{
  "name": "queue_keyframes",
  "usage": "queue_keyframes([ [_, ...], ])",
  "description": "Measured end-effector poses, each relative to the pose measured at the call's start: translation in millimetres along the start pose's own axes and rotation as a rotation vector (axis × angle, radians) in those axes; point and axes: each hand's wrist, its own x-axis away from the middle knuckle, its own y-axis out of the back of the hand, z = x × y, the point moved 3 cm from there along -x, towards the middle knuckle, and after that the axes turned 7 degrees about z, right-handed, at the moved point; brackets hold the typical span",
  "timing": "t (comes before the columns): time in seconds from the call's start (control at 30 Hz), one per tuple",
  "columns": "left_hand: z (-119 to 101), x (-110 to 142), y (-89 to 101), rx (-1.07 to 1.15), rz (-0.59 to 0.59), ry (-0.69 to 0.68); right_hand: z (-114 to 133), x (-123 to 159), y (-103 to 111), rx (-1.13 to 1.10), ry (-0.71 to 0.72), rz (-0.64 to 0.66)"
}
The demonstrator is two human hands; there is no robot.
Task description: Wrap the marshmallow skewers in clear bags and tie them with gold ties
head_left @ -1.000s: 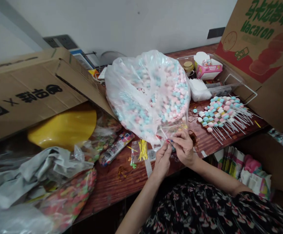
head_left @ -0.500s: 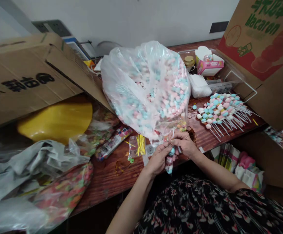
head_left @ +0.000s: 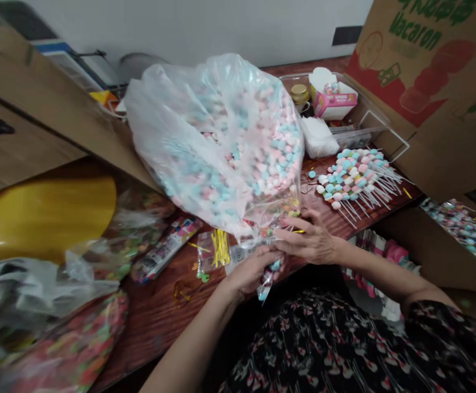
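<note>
Red table [head_left: 160, 316] is lying close; left hand [head_left: 250, 270] is gripping wrapped candy [head_left: 275, 265], right hand [head_left: 314, 243] is holding fingers part-open. Weak grip could be risking a near-edge fall.

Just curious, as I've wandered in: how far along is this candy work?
Threading looks done for the candy skewers lying on the table. In the left hand is a candy piece in clear wrap, the right hand close by. The skewers on the table look unwrapped, so wrapping them probably remains; yellow ties lie nearby. I can't tell the total.
</note>
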Motion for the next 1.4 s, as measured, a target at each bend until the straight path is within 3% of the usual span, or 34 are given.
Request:
queue_keyframes([
  [0.1,5,-1,-2.1,-0.058,0.113,0.084,-1,1,-3,-0.015,0.152,0.150],
  [0.17,5,-2,-2.0,-0.243,0.103,0.064,-1,0,-8,-0.078,0.125,0.252],
  [0.3,-3,-1,-6.1,-0.869,-0.107,-0.222,1,1,-17,-0.217,-0.203,0.487],
  [0.4,-6,-1,-10.3,-1.122,-0.264,-0.386,5,5,-17,-0.332,-0.379,0.563],
  [0.5,-8,-5,-6.1,-1.011,-0.266,-0.377,8,7,-6,-0.183,-0.388,0.380],
  [0.6,-4,-10,1.0,-0.604,-0.120,-0.174,14,11,7,0.018,-0.206,0.165],
  [0.7,6,-8,-0.3,-0.230,0.047,0.073,18,17,9,0.038,-0.057,0.120],
  [0.77,13,-3,-4.7,-0.142,0.109,0.155,21,22,4,-0.014,-0.021,0.146],
  [0.87,19,2,-10.3,-0.305,0.077,0.107,28,25,-10,-0.132,-0.104,0.230],
  [1.03,16,9,-17.8,-0.970,-0.211,-0.272,38,26,-24,-0.334,-0.364,0.386],
  [1.13,16,13,-14.6,-1.041,-0.341,-0.367,16,24,-12,-0.463,-0.447,0.351],
  [1.2,16,16,-7.8,-0.933,-0.428,-0.377,-19,24,0,-0.438,-0.539,0.236],
  [1.27,17,18,-0.8,-0.741,-0.494,-0.329,-64,25,8,-0.251,-0.659,0.155],
  [1.33,22,18,3.2,-0.496,-0.534,-0.244,-105,22,5,-0.027,-0.742,0.227],
  [1.4,27,15,3.3,-0.259,-0.553,-0.159,-133,15,-8,0.084,-0.699,0.388],
])
